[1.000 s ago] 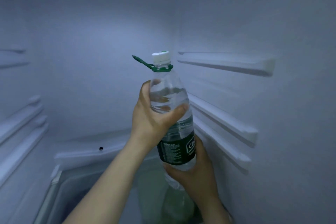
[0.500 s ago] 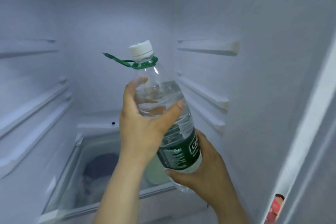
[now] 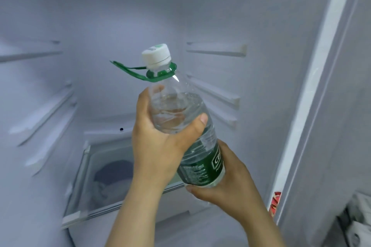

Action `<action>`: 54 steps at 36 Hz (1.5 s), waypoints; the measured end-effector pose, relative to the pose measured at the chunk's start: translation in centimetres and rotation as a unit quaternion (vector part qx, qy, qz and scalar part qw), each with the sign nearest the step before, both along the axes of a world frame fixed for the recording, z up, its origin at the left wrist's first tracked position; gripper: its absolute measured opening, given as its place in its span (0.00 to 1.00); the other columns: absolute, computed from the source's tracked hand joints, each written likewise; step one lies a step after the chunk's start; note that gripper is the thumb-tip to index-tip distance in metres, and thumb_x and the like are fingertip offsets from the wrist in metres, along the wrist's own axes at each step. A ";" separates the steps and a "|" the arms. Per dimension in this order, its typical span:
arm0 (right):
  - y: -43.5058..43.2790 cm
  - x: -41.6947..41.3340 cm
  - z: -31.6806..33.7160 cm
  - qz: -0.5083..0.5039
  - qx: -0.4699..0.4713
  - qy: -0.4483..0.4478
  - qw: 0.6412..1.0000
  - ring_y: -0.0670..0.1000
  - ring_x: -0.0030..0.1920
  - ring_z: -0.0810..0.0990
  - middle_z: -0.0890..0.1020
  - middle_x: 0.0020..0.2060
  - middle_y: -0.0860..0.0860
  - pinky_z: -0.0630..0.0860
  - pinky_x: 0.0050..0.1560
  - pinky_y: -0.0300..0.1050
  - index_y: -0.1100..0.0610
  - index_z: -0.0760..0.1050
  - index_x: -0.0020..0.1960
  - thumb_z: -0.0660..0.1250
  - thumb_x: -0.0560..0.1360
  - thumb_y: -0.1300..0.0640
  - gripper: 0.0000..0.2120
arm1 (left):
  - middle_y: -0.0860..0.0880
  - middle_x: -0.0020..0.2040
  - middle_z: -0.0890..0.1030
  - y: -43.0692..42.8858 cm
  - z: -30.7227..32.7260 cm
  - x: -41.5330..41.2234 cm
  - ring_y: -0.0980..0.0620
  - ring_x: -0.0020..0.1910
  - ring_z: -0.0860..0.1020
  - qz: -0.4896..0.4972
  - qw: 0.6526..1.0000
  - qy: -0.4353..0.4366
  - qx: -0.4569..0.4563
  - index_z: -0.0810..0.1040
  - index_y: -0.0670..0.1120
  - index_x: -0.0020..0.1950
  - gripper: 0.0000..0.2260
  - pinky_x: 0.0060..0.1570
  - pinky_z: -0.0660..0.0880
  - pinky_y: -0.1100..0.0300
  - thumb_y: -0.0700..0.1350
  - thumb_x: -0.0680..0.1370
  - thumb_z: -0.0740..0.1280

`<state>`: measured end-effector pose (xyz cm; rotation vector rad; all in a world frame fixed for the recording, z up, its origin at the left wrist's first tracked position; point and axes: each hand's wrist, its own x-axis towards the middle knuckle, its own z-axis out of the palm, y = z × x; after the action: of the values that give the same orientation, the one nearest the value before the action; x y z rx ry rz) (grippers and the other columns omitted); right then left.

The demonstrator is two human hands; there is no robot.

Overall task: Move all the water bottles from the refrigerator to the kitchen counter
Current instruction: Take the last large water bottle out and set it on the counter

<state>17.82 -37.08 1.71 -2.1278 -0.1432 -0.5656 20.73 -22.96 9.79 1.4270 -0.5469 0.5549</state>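
A large clear water bottle point(image 3: 200, 146) with a white cap, a green neck-ring handle and a green label is held up inside the open refrigerator point(image 3: 100, 26), tilted with its cap toward the upper left. My left hand point(image 3: 160, 146) grips the bottle's upper body, thumb across the front. My right hand point(image 3: 226, 184) cups and grips the bottle's base from below and the right. The bottle is partly filled with water.
The refrigerator's white walls carry empty shelf rails on both sides. A glass-covered drawer point(image 3: 84, 196) lies at the bottom with dark and pale items inside. The refrigerator's right edge point(image 3: 313, 106) stands close to my right arm; a red object point(image 3: 276, 202) and white things lie beyond it.
The view has pulled back from the refrigerator's inside, showing more of the drawer and the right edge. The bottle has tilted further left; both hands keep their hold.
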 end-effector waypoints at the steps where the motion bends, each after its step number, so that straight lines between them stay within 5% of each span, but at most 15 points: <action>1: 0.3 -0.5 0.0 -0.004 0.000 -0.003 1.000 0.38 0.57 0.77 0.77 0.58 0.35 0.78 0.54 0.46 0.34 0.64 0.66 0.80 0.57 0.47 0.42 | 0.58 0.51 0.82 0.3 0.0 -0.4 0.60 0.49 0.82 -0.004 1.000 -0.004 0.003 0.71 0.59 0.59 0.30 0.43 0.76 0.70 0.49 0.61 0.79; 15: 2.2 -10.2 0.5 -0.120 -0.047 -0.001 0.992 0.36 0.56 0.76 0.76 0.57 0.33 0.78 0.52 0.43 0.33 0.64 0.65 0.80 0.57 0.46 0.41 | 0.50 0.52 0.82 2.0 -0.7 -6.3 0.51 0.51 0.83 -0.132 0.990 -0.024 -0.047 0.71 0.49 0.61 0.30 0.49 0.79 0.55 0.50 0.63 0.77; 22: 1.5 -16.3 0.4 -0.210 -0.088 0.005 0.974 0.33 0.58 0.73 0.73 0.58 0.31 0.74 0.55 0.35 0.34 0.62 0.68 0.78 0.55 0.42 0.45 | 0.50 0.52 0.82 0.4 -0.7 -9.5 0.53 0.50 0.82 -0.223 0.973 -0.001 -0.062 0.69 0.46 0.64 0.32 0.48 0.79 0.59 0.50 0.63 0.76; 27: 0.5 -19.9 1.1 -0.255 -0.111 0.022 0.960 0.35 0.58 0.73 0.74 0.58 0.33 0.76 0.55 0.41 0.37 0.63 0.67 0.77 0.55 0.41 0.44 | 0.47 0.52 0.82 -1.8 -0.4 -11.6 0.51 0.50 0.82 -0.272 0.960 0.015 -0.070 0.69 0.45 0.64 0.32 0.50 0.80 0.45 0.51 0.63 0.75; 34: -1.4 -25.0 1.7 -0.307 -0.108 0.013 0.946 0.34 0.55 0.74 0.75 0.54 0.33 0.75 0.51 0.37 0.36 0.65 0.63 0.77 0.55 0.44 0.40 | 0.47 0.54 0.82 -5.3 -0.1 -15.2 0.47 0.50 0.83 -0.338 0.939 0.021 -0.066 0.70 0.51 0.62 0.30 0.46 0.79 0.49 0.52 0.63 0.76; 38: -2.7 -28.2 1.7 -0.327 -0.103 0.019 0.939 0.37 0.55 0.76 0.76 0.53 0.35 0.77 0.52 0.43 0.38 0.67 0.63 0.78 0.55 0.45 0.39 | 0.52 0.50 0.83 -7.4 0.0 -18.0 0.55 0.46 0.83 -0.361 0.930 0.026 -0.066 0.71 0.53 0.59 0.28 0.41 0.78 0.62 0.52 0.62 0.75; 49: -7.2 -39.5 1.8 -0.396 -0.105 0.024 0.912 0.37 0.56 0.75 0.76 0.55 0.35 0.77 0.52 0.39 0.39 0.67 0.64 0.79 0.56 0.44 0.40 | 0.59 0.47 0.83 -13.9 0.2 -28.1 0.63 0.44 0.82 -0.425 0.904 0.024 -0.047 0.70 0.52 0.60 0.29 0.38 0.76 0.70 0.50 0.63 0.79; 54: -9.2 -45.3 1.7 -0.434 -0.113 0.039 0.893 0.37 0.53 0.75 0.75 0.53 0.35 0.77 0.49 0.36 0.37 0.66 0.64 0.78 0.56 0.41 0.39 | 0.53 0.53 0.81 -16.8 0.3 -33.4 0.64 0.46 0.82 -0.458 0.887 0.029 -0.044 0.70 0.51 0.63 0.31 0.39 0.76 0.71 0.51 0.64 0.79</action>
<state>-27.43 -46.25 3.42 -2.3758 0.8710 -1.0020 -12.72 -39.78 10.05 0.9380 -1.0419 -0.2242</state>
